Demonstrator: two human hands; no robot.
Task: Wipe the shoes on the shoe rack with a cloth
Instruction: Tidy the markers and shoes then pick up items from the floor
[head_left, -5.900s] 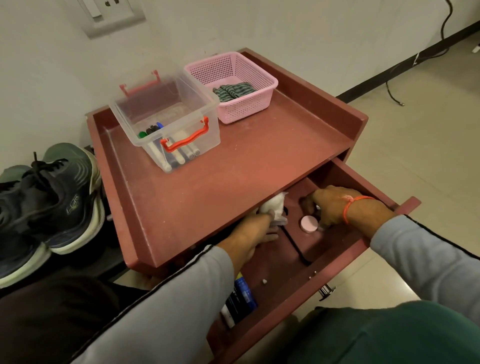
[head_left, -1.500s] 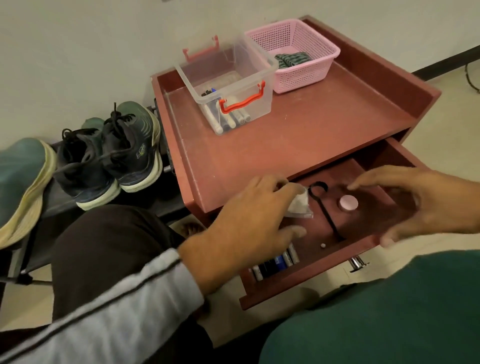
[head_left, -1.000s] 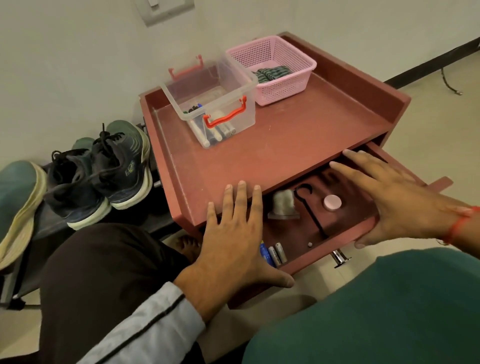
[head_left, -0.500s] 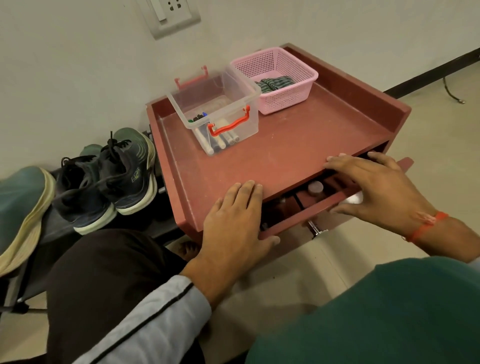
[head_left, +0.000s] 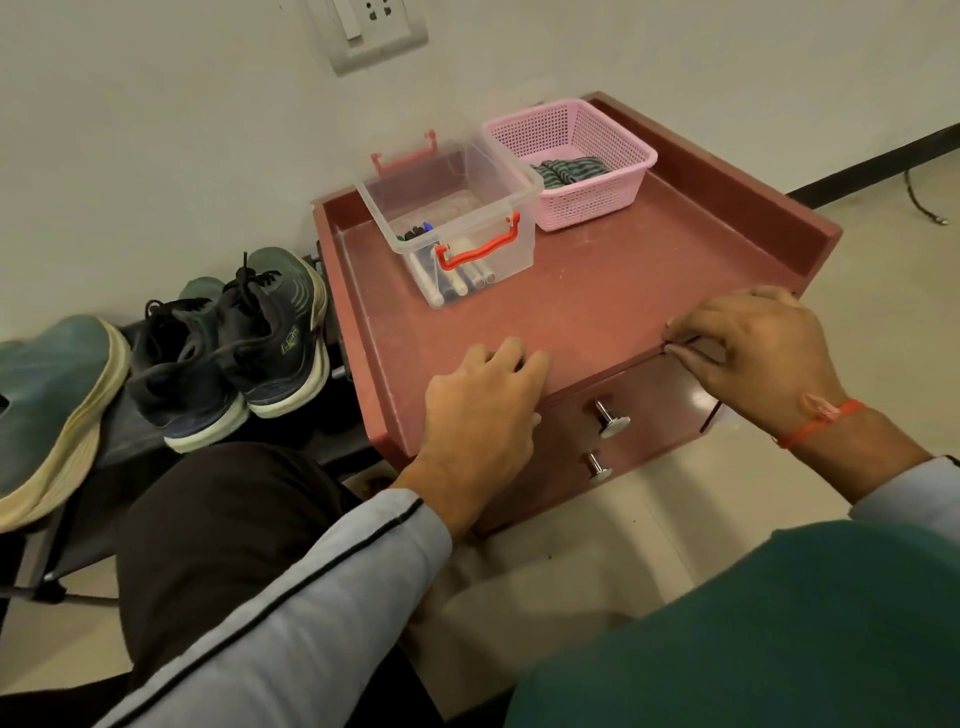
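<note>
A pair of dark sneakers (head_left: 228, 353) with white soles stands on the low shoe rack (head_left: 119, 436) at the left, and a teal shoe (head_left: 47, 410) lies beside them at the frame edge. A folded green striped cloth (head_left: 566, 171) lies in the pink basket (head_left: 587, 205). My left hand (head_left: 483, 415) rests on the front edge of the red cabinet (head_left: 597, 296), fingers loosely bent, holding nothing. My right hand (head_left: 763, 353) touches the same edge further right with bent fingertips. The top drawer (head_left: 665, 405) is pushed in, so its contents are hidden.
A clear plastic box (head_left: 467, 228) with red handles holds several markers at the back of the cabinet top. Two metal knobs (head_left: 613, 422) stick out of the drawer fronts. My knees fill the foreground; a wall socket (head_left: 371, 26) sits above.
Both hands pushed the top drawer fully in; the white cloth and small items inside it are out of sight. My hands now rest at the cabinet's front edge.
</note>
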